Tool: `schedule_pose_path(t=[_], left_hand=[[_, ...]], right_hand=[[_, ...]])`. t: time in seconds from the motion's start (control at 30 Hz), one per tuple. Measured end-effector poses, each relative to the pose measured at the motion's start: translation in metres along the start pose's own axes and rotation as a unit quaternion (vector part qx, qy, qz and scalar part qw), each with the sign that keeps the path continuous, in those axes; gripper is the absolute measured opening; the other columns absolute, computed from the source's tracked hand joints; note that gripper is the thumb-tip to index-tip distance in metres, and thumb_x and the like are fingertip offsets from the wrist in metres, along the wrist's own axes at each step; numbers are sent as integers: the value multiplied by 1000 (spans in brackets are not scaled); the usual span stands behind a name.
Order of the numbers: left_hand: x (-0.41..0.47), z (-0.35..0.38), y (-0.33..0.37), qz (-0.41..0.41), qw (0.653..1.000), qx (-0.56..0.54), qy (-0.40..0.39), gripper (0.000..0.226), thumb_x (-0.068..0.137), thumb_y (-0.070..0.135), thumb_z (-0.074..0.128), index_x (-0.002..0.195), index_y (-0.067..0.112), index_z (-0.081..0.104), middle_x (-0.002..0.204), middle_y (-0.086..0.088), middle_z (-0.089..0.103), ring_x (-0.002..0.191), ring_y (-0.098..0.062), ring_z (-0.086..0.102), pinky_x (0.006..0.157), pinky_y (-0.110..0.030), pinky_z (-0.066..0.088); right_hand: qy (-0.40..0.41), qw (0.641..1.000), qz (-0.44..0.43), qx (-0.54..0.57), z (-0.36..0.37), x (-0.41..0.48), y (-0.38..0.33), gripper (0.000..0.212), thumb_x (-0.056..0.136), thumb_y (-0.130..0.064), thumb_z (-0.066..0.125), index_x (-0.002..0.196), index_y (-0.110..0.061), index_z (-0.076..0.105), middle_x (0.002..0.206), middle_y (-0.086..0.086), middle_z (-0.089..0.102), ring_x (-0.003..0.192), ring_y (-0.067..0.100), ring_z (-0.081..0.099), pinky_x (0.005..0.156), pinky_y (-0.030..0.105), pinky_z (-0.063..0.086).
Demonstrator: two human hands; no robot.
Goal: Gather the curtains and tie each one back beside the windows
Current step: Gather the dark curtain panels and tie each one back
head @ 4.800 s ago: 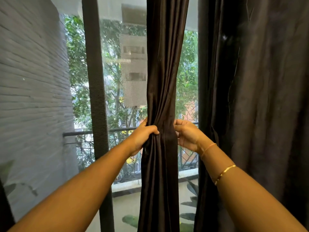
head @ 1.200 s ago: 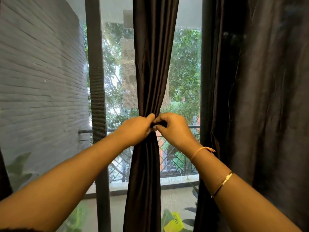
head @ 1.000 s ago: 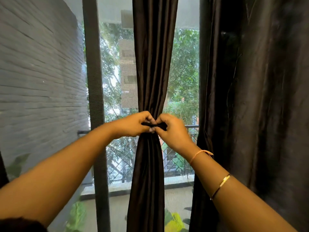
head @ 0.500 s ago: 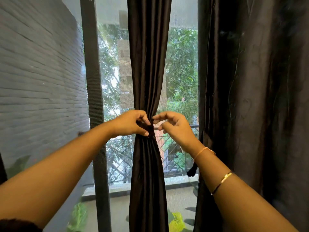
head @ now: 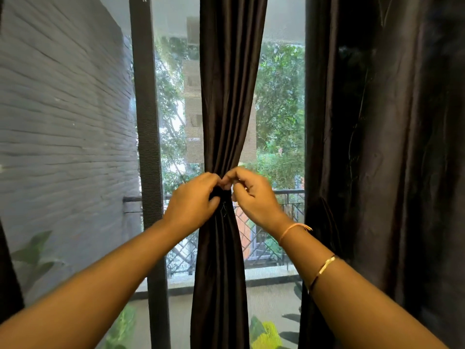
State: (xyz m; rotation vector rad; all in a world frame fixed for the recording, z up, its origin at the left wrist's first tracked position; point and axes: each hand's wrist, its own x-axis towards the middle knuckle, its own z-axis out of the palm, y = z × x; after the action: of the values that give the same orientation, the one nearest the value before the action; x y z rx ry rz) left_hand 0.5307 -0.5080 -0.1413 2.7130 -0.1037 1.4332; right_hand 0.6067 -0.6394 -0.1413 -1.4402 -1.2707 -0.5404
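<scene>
Over at nine o'clock runs a grey brick wall (head: 63, 134), and just right of it a dark window post (head: 147, 147) stands upright. The left forearm climbs from seven o'clock toward the middle, wrist straight. The left hand (head: 192, 201) sits knuckles-up, its fingers curled in on the narrow waist of the gathered curtain (head: 229, 96). That curtain hangs dead centre, twelve to six, in front of the glass, drawn into one bundle that is thinnest between the hands. The right hand (head: 254, 197) comes in from five o'clock, thumb and forefinger closed together at the same waist, tips touching the left fingertips. Whether they nip a tie band or the cloth itself I cannot tell. A thread bracelet (head: 292, 229) and a gold bangle (head: 324, 267) ring that arm. At three o'clock a loose curtain (head: 390, 147) hangs ungathered.
</scene>
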Motion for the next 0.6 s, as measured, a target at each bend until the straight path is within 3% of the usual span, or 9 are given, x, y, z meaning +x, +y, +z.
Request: schedule_pose_path(t=[0.07, 0.13, 0.2, 0.27, 0.4, 0.47, 0.6], left_hand=[[-4, 0, -2, 15, 999, 14, 24, 18, 81, 12, 61, 98, 19, 58, 102, 2, 56, 79, -23, 60, 64, -39, 49], [-7, 1, -5, 54, 996, 60, 44, 18, 78, 11, 63, 94, 16, 57, 99, -1, 55, 66, -24, 59, 50, -32, 43], [-11, 2, -8, 91, 987, 112, 74, 20, 73, 9, 67, 89, 11, 57, 91, -6, 56, 51, -25, 54, 39, -25, 32], [-13, 1, -13, 113, 979, 136, 106, 13, 75, 13, 61, 86, 10, 58, 88, -7, 57, 44, -24, 51, 33, -25, 30], [-11, 0, -21, 142, 966, 153, 154, 12, 78, 21, 45, 87, 15, 48, 78, -7, 58, 42, -23, 51, 32, -27, 36], [-9, -2, -21, 155, 958, 164, 177, 8, 77, 19, 46, 84, 17, 42, 70, -7, 56, 42, -23, 49, 34, -27, 35], [-4, -3, -19, 180, 947, 156, 215, 10, 76, 12, 44, 76, 17, 35, 62, -9, 50, 40, -24, 41, 34, -26, 31]], right_hand=[[27, 999, 6, 43, 3, 2, -1, 27, 86, 9, 40, 83, -9, 59, 78, -7, 56, 76, 1, 53, 75, 19, 43], [22, 996, 20, 80, 4, 6, -5, 28, 87, 7, 39, 82, -11, 59, 76, -3, 57, 75, 7, 54, 76, 24, 45], [5, 999, 14, 50, 4, 10, -7, 28, 88, 4, 39, 86, -12, 62, 74, -4, 59, 73, 5, 56, 74, 23, 46], [-6, 1000, -2, -25, 5, 11, -7, 28, 89, 2, 41, 94, -11, 66, 79, -6, 61, 77, 4, 57, 73, 22, 46], [-42, 982, -58, -177, 7, 9, -6, 27, 92, -6, 43, 107, -12, 64, 99, 1, 65, 92, 15, 59, 79, 32, 47], [-40, 978, -71, -192, 8, 8, -8, 26, 92, -8, 43, 108, -13, 63, 99, 2, 66, 92, 18, 59, 77, 35, 48], [-21, 982, -62, -177, 11, 11, -10, 22, 91, -10, 45, 100, -14, 64, 92, 1, 66, 77, 9, 57, 67, 26, 42]])
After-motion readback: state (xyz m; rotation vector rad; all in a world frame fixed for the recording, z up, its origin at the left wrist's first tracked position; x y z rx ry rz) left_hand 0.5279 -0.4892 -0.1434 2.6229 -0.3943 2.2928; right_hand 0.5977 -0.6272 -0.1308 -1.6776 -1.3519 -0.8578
